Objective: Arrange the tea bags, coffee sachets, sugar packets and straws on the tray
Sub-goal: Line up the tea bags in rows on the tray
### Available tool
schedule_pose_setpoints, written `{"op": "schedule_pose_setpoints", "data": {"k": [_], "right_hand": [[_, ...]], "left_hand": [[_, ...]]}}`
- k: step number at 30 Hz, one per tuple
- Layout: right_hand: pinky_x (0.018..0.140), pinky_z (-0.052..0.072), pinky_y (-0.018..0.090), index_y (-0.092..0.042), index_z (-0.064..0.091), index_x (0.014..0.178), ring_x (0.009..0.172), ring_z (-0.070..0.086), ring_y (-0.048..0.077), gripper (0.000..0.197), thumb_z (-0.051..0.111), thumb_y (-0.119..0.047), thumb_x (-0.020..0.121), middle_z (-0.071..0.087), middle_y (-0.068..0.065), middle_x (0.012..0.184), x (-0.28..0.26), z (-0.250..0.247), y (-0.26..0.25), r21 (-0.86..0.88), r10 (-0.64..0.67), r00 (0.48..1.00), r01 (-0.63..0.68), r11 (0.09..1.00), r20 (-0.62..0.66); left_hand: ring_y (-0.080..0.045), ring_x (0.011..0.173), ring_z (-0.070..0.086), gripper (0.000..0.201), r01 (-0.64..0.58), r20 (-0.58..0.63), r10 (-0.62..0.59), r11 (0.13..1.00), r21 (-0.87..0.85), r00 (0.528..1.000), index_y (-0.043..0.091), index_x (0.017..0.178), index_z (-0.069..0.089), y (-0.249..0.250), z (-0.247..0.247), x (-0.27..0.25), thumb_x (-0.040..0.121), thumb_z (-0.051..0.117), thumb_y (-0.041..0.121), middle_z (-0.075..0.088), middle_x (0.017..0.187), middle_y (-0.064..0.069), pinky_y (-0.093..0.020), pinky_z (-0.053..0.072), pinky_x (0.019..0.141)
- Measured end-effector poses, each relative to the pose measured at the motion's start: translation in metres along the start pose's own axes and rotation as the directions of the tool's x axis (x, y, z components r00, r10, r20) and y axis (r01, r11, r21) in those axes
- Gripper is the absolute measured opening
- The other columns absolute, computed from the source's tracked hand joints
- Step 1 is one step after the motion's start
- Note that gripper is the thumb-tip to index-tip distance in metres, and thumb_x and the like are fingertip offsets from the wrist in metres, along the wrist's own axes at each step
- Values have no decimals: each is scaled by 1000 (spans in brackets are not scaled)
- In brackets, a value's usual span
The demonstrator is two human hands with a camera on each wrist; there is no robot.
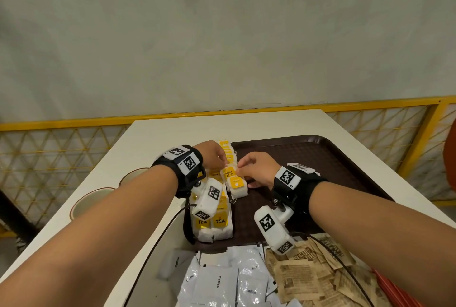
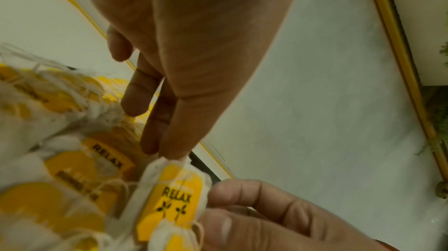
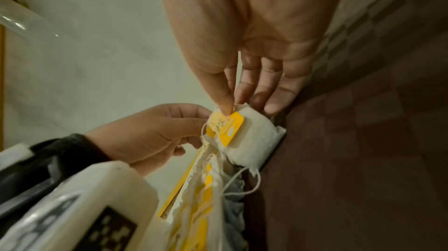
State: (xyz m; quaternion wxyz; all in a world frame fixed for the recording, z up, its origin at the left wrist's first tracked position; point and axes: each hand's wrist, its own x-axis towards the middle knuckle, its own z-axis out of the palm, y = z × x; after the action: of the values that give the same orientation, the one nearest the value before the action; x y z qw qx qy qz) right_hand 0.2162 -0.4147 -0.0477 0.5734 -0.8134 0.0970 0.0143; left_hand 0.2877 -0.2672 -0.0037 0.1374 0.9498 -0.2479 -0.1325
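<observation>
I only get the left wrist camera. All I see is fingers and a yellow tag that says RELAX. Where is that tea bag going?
Observer: That tea bag is over the left side of a dark brown tray, joining the rows of tea bags already there.
Child: Where's the coffee?
Observer: The white coffee sachets lie in a loose pile on the table, just in front of the tray's near edge.
Child: And the sugar?
Observer: The brown sugar packets are heaped right beside the coffee, on its right.
</observation>
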Motion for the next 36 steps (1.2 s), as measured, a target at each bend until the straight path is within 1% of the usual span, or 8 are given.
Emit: {"op": "schedule_pose_setpoints", "data": {"k": [4, 11, 17, 20, 24, 26, 34, 36], "right_hand": [[72, 56, 36, -15, 65, 106, 80, 60, 16, 26, 72, -10, 82, 57, 0, 80, 0, -1, -3, -80, -35, 996, 41, 996, 78], [68, 52, 33, -15, 67, 103, 79, 57, 15, 24, 75, -15, 80, 54, 0, 82, 1, -3, -7, -118, -59, 994, 70, 991, 95], [64, 53, 26, -24, 69, 112, 98, 59, 17, 28, 71, -16, 85, 56, 2, 108, 2, -3, -8, -210, -96, 984, 127, 969, 153], [70, 57, 34, -18, 68, 107, 91, 60, 16, 24, 73, -17, 83, 57, 1, 101, 4, -2, -11, -260, -85, 985, 122, 958, 148], [67, 56, 28, -16, 63, 86, 81, 60, 14, 16, 77, -13, 78, 60, 2, 89, 7, -1, -10, -258, -24, 982, 73, 963, 188], [74, 57, 34, -16, 61, 77, 80, 61, 16, 18, 78, -9, 77, 61, 4, 83, 8, 0, -7, -234, -15, 986, 54, 971, 167], [79, 59, 43, -13, 59, 74, 77, 62, 19, 24, 75, 4, 74, 59, 5, 78, 6, 1, 1, -153, -29, 996, 41, 987, 79], [76, 59, 39, -13, 61, 76, 74, 62, 17, 22, 75, 3, 75, 59, 4, 77, 4, 2, 0, -157, -40, 995, 53, 986, 87]], "left_hand": [[-12, 88, 54, 11, 33, 15, -33, 999, 6, 999, 15, 93, 70, 1, 1, 6, 88, 64, 22, 64, 93, 1, -26, 45, 82], [-13, 88, 54, 10, 24, 44, -25, 1000, 17, 999, 17, 93, 70, 0, 1, 7, 88, 64, 23, 66, 96, -1, -27, 44, 84], [-15, 91, 54, 15, 26, 61, -27, 999, 21, 998, 14, 98, 70, 0, 0, 6, 88, 63, 22, 64, 96, -2, -29, 45, 87], [-15, 91, 56, 15, 19, 60, -20, 1000, 13, 998, 15, 97, 71, -1, 0, 6, 88, 64, 23, 65, 96, -1, -31, 46, 89], [-14, 91, 57, 10, 5, 32, -6, 1000, 20, 999, 18, 94, 71, -1, 1, 7, 87, 66, 23, 67, 100, -1, -32, 48, 90], [-14, 92, 57, 5, 0, 9, 0, 1000, 21, 1000, 20, 89, 69, 0, 1, 7, 87, 65, 22, 67, 102, 0, -30, 48, 89], [-12, 91, 57, 16, -5, 34, 6, 1000, -21, 999, 16, 96, 72, 1, 0, 4, 85, 67, 27, 66, 95, 2, -26, 46, 82], [-10, 91, 56, 17, -10, 41, 11, 1000, -25, 999, 17, 98, 71, 0, 1, 4, 83, 70, 25, 63, 95, 4, -24, 44, 81]]}}
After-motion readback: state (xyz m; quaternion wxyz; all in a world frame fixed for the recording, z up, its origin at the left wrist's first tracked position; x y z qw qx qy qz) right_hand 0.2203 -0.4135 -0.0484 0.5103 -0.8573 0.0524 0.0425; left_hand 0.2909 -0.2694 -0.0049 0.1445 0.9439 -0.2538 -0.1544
